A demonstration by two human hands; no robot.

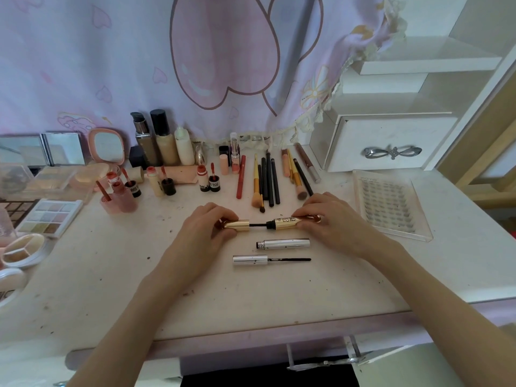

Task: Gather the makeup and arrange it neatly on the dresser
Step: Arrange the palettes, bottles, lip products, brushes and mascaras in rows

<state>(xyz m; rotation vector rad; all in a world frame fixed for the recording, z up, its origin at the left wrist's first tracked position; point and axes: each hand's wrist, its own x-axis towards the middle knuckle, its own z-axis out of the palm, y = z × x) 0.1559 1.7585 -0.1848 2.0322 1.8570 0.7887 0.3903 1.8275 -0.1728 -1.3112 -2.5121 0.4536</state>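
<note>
My left hand (205, 227) grips the gold cap (237, 224) of a mascara, its black wand partly inside the gold tube (284, 223) that my right hand (332, 219) holds at the other end. Both lie low over the dresser top (251, 291). Just in front of them rests a silver mascara tube (284, 244), open, and nearer me its silver cap with the black wand (268, 259) lying apart.
Brushes and pencils (268, 180) lie in a row behind my hands. Lip tints (208, 181), bottles (164, 141), a pink mirror (107, 145) and palettes (49, 217) fill the left. A clear lash tray (388, 203) and a white drawer box (391, 142) stand at the right.
</note>
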